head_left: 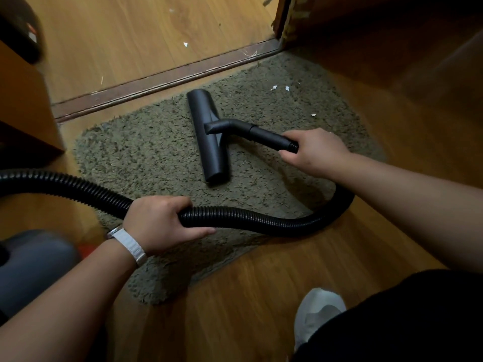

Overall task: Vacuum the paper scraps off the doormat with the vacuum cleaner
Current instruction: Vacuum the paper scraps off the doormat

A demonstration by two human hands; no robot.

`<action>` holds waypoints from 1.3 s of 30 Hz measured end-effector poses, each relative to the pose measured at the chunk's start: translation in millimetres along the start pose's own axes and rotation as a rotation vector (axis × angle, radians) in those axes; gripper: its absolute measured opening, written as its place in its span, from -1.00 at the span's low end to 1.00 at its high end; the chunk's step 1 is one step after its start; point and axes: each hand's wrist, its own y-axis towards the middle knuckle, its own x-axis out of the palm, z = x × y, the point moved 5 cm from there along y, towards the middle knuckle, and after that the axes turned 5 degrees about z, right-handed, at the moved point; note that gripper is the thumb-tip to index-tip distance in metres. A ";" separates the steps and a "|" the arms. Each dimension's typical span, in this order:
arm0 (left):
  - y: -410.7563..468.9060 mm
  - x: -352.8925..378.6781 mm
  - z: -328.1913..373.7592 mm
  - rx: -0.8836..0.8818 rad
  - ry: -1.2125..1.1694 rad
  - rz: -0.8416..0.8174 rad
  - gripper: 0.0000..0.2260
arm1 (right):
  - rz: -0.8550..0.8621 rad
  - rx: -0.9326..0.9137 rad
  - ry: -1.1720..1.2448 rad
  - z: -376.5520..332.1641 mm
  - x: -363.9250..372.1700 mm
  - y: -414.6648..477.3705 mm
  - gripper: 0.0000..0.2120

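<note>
A shaggy olive doormat (pixel 146 150) lies on the wooden floor below a door threshold. The black vacuum floor nozzle (pixel 207 134) rests flat on the mat's middle. My right hand (pixel 313 151) grips the black tube end (pixel 269 138) behind the nozzle. My left hand (pixel 159 220) grips the ribbed black hose (pixel 86 190), which loops round the mat's near side. A few white paper scraps (pixel 279 88) lie on the mat's far right part, and another scrap (pixel 313 115) lies further right, all beyond the nozzle.
The grey vacuum body (pixel 34 267) stands at the lower left. A wooden cabinet (pixel 23 105) flanks the left, a door frame (pixel 285 19) the top right. More scraps (pixel 185 44) lie beyond the threshold (pixel 162 79). My white shoe (pixel 317 309) is at the lower right.
</note>
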 end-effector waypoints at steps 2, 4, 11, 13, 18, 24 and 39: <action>0.5 -1.4 0.6 0.002 -0.003 0.005 -0.30 | 0.003 -0.016 -0.006 -4.8 1.5 0.9 -0.70; 0.6 -1.9 0.6 0.006 -0.009 0.006 -0.30 | 0.014 -0.008 -0.008 -3.0 0.7 0.9 -0.71; 0.0 4.4 -1.7 0.005 -0.005 -0.020 -0.30 | 0.083 0.161 0.062 43.5 -2.3 -8.8 -0.71; 1.1 6.3 -2.4 -0.003 -0.008 -0.037 -0.30 | 0.084 0.213 0.104 58.9 -1.7 -14.2 -0.69; 14.6 5.4 -2.4 -0.046 -0.023 -0.046 -0.35 | 0.079 0.259 0.134 73.2 -2.4 -19.2 -0.62; 36.8 1.2 -1.5 -0.117 -0.011 -0.059 -0.26 | 0.081 0.210 0.121 57.0 -3.5 -13.7 -0.72; 92.9 2.3 -14.2 -0.194 -0.001 -0.128 -0.31 | 0.210 0.462 0.246 114.2 -28.3 -8.9 -0.67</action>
